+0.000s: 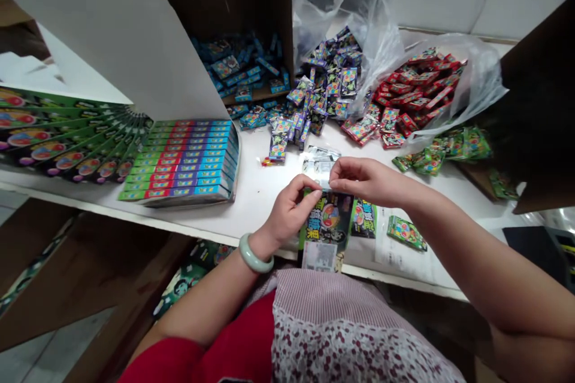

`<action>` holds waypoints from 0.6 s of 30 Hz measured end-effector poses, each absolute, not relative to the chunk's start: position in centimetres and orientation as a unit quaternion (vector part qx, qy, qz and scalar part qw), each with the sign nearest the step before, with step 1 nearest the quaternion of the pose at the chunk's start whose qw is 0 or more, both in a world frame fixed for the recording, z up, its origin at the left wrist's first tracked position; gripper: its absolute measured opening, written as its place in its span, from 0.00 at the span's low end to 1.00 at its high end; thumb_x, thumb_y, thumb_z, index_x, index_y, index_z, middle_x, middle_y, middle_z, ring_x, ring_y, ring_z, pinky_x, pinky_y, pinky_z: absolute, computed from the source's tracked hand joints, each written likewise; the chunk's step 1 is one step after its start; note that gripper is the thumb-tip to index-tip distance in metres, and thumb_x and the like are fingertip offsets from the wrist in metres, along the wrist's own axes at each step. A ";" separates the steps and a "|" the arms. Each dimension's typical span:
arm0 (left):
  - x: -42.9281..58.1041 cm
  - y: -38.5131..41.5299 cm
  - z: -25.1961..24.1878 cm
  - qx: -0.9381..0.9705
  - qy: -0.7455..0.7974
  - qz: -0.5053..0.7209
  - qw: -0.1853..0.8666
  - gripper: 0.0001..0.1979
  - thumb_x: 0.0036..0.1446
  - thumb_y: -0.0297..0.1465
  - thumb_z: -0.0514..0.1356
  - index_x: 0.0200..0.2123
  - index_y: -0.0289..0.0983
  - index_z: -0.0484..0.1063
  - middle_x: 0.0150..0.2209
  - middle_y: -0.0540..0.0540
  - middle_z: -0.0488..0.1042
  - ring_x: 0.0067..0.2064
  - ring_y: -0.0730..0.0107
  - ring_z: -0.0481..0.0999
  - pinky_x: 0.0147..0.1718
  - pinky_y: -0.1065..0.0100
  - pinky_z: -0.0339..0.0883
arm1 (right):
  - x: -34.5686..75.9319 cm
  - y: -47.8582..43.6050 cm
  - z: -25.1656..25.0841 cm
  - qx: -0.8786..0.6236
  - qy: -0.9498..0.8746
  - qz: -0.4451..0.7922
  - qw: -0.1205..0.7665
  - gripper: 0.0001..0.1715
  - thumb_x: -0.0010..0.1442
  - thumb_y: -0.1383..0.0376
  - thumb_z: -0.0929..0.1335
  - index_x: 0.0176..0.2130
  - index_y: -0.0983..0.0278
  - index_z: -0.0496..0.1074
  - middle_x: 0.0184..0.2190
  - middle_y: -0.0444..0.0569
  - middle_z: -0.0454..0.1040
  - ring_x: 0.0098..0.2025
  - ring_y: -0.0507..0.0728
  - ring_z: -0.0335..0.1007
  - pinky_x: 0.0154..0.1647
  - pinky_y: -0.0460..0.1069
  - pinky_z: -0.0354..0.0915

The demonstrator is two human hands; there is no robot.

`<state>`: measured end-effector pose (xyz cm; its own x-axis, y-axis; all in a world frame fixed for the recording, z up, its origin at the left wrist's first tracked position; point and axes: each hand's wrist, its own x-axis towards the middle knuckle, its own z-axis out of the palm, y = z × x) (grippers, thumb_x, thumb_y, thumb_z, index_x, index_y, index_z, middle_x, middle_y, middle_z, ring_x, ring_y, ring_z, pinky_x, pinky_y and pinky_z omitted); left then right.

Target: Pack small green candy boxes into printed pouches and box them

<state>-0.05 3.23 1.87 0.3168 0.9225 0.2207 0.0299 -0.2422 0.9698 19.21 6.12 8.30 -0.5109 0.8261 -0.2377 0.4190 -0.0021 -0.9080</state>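
Both my hands pinch the top edge of a clear plastic bag (324,233) that holds a black candy packet, near the front edge of the white table (260,191). My left hand (290,209), with a pale green bangle on its wrist, grips the bag's left top corner. My right hand (366,179) grips the right top corner. More empty clear bags (320,158) lie just behind my fingers. A black packet (363,218) and a green packet (406,232) lie to the right of the bag.
Stacked flat colourful boxes (186,158) and a fan of green ones (67,140) lie at left. An open carton (247,72) holds blue packets. Purple packets (323,93), red packets (413,93) in plastic and green packets (442,152) lie behind.
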 end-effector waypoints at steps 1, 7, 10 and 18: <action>0.0 3.3 1.8 0.642 0.368 0.457 0.494 0.02 0.60 0.30 0.57 0.35 0.38 0.68 0.33 0.50 0.69 0.35 0.71 0.68 0.35 0.69 0.63 | 19.2 6.1 8.2 -0.461 -0.677 0.542 0.188 0.07 0.56 0.61 0.66 0.31 0.62 0.66 0.24 0.41 0.66 0.26 0.50 0.61 0.27 0.46 0.58; 0.4 3.3 1.5 0.642 0.381 0.468 0.473 0.09 0.54 0.33 0.65 0.34 0.38 0.68 0.32 0.51 0.70 0.35 0.71 0.68 0.36 0.68 0.63 | 18.7 6.1 8.6 -0.491 -0.675 0.524 0.169 0.06 0.55 0.63 0.67 0.30 0.63 0.67 0.23 0.42 0.67 0.25 0.50 0.62 0.26 0.46 0.58; 0.8 3.3 1.4 0.637 0.401 0.470 0.461 0.10 0.52 0.31 0.67 0.33 0.38 0.68 0.32 0.51 0.70 0.35 0.71 0.69 0.36 0.68 0.63 | 18.5 6.1 8.7 -0.514 -0.679 0.499 0.162 0.05 0.55 0.64 0.68 0.29 0.62 0.67 0.22 0.42 0.68 0.24 0.50 0.62 0.25 0.46 0.58; 0.9 3.1 1.7 0.642 0.398 0.474 0.451 0.07 0.53 0.26 0.63 0.34 0.37 0.67 0.33 0.50 0.70 0.37 0.71 0.70 0.39 0.67 0.66 | 18.6 6.2 7.1 -0.544 -0.608 0.550 0.179 0.08 0.52 0.62 0.70 0.31 0.61 0.67 0.26 0.44 0.71 0.26 0.51 0.65 0.26 0.47 0.62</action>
